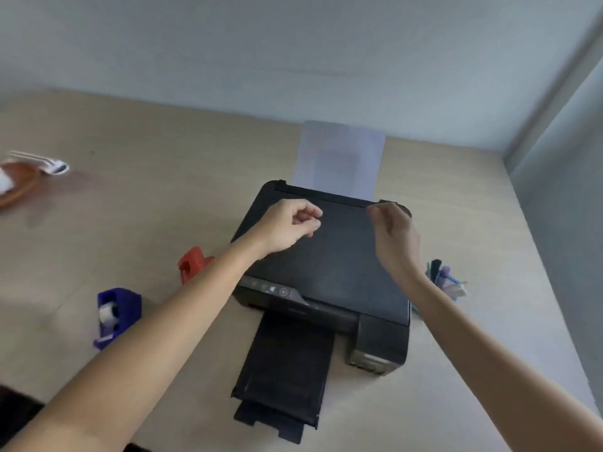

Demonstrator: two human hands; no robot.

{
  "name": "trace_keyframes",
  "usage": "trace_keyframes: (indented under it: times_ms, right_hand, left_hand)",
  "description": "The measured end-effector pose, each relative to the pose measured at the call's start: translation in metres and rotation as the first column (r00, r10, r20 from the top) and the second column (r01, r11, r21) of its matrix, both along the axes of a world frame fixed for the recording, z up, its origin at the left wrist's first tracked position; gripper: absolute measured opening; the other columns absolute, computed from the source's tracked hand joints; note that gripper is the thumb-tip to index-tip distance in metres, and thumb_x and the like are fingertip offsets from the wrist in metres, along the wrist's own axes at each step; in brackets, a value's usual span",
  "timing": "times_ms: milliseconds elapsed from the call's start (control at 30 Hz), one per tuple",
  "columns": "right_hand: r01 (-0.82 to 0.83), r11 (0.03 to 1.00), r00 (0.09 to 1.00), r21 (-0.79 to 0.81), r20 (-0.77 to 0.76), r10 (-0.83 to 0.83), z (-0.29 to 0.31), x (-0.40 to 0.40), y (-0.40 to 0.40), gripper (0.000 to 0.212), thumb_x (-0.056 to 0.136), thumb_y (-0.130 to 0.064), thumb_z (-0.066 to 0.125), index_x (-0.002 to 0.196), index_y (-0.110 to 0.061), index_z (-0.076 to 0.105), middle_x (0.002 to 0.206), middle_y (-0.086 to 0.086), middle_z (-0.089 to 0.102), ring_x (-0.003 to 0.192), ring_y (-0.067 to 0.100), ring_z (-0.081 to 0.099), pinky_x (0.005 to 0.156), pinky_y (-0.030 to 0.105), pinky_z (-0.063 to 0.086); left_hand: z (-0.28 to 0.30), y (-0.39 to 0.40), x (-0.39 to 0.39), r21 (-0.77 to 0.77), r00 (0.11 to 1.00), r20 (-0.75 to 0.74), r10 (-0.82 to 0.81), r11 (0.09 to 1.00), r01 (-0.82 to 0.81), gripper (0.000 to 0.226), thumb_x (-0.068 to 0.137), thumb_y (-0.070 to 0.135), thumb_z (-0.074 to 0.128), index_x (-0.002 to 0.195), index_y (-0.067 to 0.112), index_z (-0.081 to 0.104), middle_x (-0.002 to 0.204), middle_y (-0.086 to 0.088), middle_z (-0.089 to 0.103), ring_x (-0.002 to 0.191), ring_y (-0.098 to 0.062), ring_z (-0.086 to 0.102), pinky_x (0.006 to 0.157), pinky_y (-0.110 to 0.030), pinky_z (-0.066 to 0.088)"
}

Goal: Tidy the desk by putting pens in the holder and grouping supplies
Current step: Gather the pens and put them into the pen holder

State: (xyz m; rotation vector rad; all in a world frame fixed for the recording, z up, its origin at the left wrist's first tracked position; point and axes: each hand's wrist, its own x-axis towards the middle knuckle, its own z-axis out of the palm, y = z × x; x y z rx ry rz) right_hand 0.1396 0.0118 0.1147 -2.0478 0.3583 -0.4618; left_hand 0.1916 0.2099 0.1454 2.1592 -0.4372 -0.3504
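Note:
Both of my hands hover over the lid of a black printer in the middle of the desk. My left hand has its fingers curled in loosely with nothing in them. My right hand is near the printer's back right corner, fingers bent, nothing visible in it. A holder with several pens stands right of the printer, partly behind my right forearm. A red tape dispenser and a blue tape dispenser sit left of the printer.
White paper stands in the printer's rear feed, and its output tray reaches toward me. A brown dish with white items lies at the far left. Walls close the desk at the back and right.

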Motion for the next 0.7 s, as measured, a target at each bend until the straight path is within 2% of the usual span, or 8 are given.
trace_keyframes:
  times_ms: [100,167,267,333,433,533,600,700]
  right_hand:
    - [-0.186,0.982,0.982,0.035,-0.022,0.187,0.008,0.013,0.085,0.017,0.093,-0.022,0.049,0.095,-0.021,0.066,0.080,-0.007,0.065,0.070,0.001,0.057,0.055,0.001,0.038]
    - [-0.300,0.953,0.952,0.040,-0.049,0.302,0.003,0.017,0.138,0.018,0.093,-0.019,0.050,0.097,-0.019,0.067,0.081,-0.007,0.067,0.071,0.000,0.059,0.057,0.006,0.040]
    - [-0.425,0.905,0.900,0.028,-0.095,0.425,-0.016,0.015,0.212,0.015,0.091,-0.016,0.053,0.092,-0.013,0.067,0.079,-0.004,0.067,0.070,0.009,0.060,0.059,0.013,0.041]
    - [-0.499,0.867,0.854,0.002,-0.170,0.492,-0.036,0.011,0.257,0.012,0.088,-0.015,0.056,0.087,-0.009,0.066,0.075,-0.003,0.065,0.068,0.013,0.056,0.058,0.019,0.037]
    - [-0.573,0.820,0.764,-0.001,-0.362,0.534,-0.078,0.003,0.300,0.011,0.085,-0.012,0.056,0.085,-0.008,0.066,0.072,0.001,0.063,0.068,0.018,0.056,0.065,0.024,0.040]
    - [-0.590,0.807,0.666,0.006,-0.561,0.492,-0.122,-0.003,0.319,0.015,0.084,-0.010,0.052,0.078,-0.003,0.064,0.078,0.017,0.072,0.077,0.032,0.067,0.073,0.034,0.055]
    - [-0.592,0.806,0.586,0.021,-0.675,0.448,-0.145,-0.005,0.326,0.020,0.085,-0.010,0.049,0.078,0.002,0.062,0.080,0.023,0.071,0.076,0.037,0.068,0.074,0.042,0.059]
    - [-0.612,0.790,0.456,0.043,-0.797,0.397,-0.162,-0.005,0.336,0.016,0.090,-0.012,0.047,0.081,-0.004,0.057,0.077,0.020,0.067,0.072,0.036,0.069,0.069,0.042,0.060]
  left_hand:
    - [-0.020,0.093,-0.005,0.005,0.980,-0.077,0.186,0.983,-0.186,0.010,0.091,0.010,0.062,0.099,0.009,0.067,0.077,-0.002,0.064,0.063,-0.010,0.060,0.057,-0.021,0.045]
    - [-0.039,0.147,-0.011,0.048,0.951,-0.121,0.284,0.959,-0.280,0.007,0.091,0.009,0.060,0.091,0.011,0.066,0.070,-0.001,0.062,0.059,-0.010,0.058,0.056,-0.023,0.045]
    - [-0.076,0.213,-0.026,0.225,0.891,-0.182,0.416,0.900,-0.374,0.010,0.088,0.011,0.056,0.084,0.012,0.065,0.067,-0.002,0.063,0.063,-0.016,0.059,0.067,-0.027,0.046]
    - [-0.113,0.250,-0.037,0.324,0.863,-0.206,0.461,0.864,-0.385,0.012,0.086,0.011,0.057,0.076,0.015,0.061,0.067,-0.005,0.064,0.069,-0.022,0.061,0.073,-0.030,0.047]
    - [-0.166,0.274,-0.046,0.503,0.880,-0.214,0.424,0.820,-0.273,0.015,0.084,0.011,0.056,0.070,0.009,0.061,0.079,-0.018,0.070,0.086,-0.033,0.067,0.079,-0.039,0.051]
    - [-0.196,0.282,-0.060,0.660,0.895,-0.226,0.386,0.736,-0.151,0.011,0.085,0.007,0.059,0.089,-0.003,0.063,0.092,-0.016,0.068,0.095,-0.035,0.065,0.081,-0.040,0.054]
    - [-0.213,0.285,-0.066,0.718,0.899,-0.211,0.384,0.685,-0.124,0.036,0.084,0.013,0.067,0.117,0.001,0.058,0.120,-0.015,0.061,0.112,-0.034,0.061,0.086,-0.041,0.053]
    - [-0.223,0.285,-0.072,0.755,0.922,-0.201,0.332,0.652,-0.070,0.048,0.092,0.024,0.060,0.131,0.000,0.046,0.135,-0.016,0.049,0.126,-0.032,0.051,0.097,-0.040,0.047]
